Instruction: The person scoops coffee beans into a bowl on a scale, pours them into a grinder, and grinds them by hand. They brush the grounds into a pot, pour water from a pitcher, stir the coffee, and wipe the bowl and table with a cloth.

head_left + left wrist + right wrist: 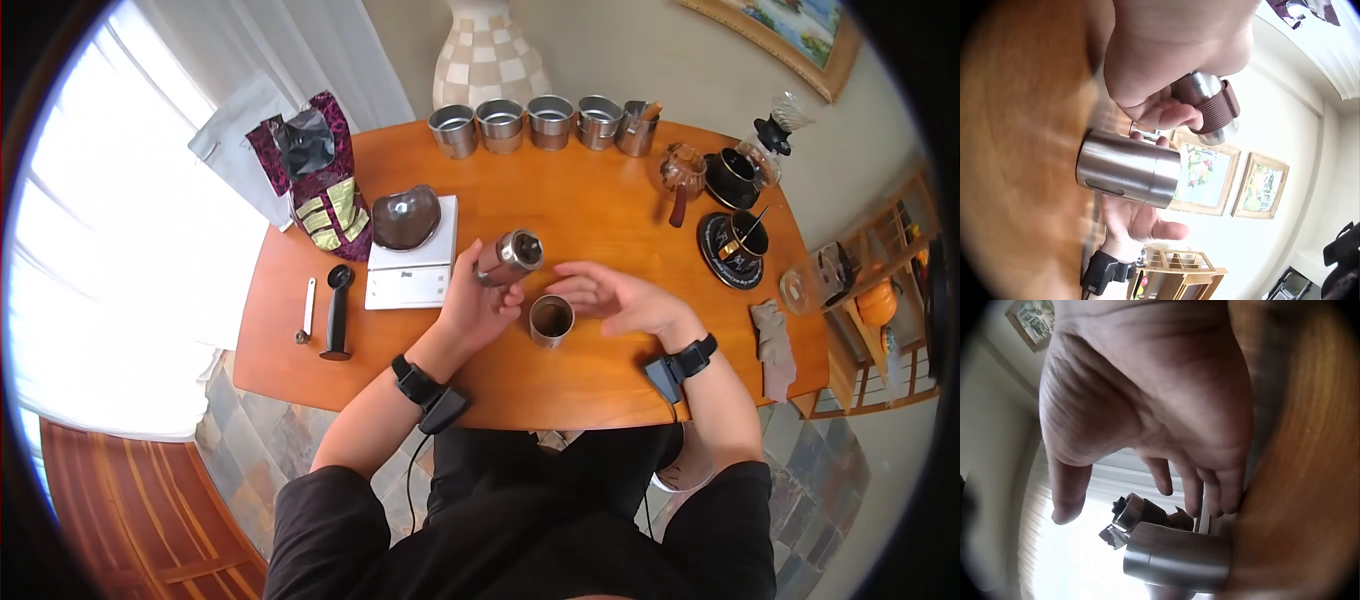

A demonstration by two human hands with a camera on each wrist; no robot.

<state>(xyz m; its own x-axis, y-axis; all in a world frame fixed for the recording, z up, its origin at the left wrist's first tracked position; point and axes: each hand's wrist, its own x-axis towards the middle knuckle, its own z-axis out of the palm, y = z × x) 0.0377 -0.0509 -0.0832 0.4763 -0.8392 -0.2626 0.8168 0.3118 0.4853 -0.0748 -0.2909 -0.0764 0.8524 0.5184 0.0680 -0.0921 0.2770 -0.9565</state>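
My left hand (478, 305) grips a steel grinder body (508, 258) with a brown ribbed band (1217, 111), held tilted above the table. A steel cup (551, 320) stands upright between my hands, with brown powder inside. On its side, a slot shows in the left wrist view. My right hand (628, 300) is beside the cup, fingers spread and relaxed, holding nothing; a small gap separates it from the cup (1177, 557) in the right wrist view.
Left of my hands, a dark bowl (405, 218) rests on a white scale (408, 287), near bags (335, 215) and a black scoop (337, 315). Several metal cups (501, 125) line the back. At right are a glass server (684, 170), black cup (742, 236) and cloth (773, 350).
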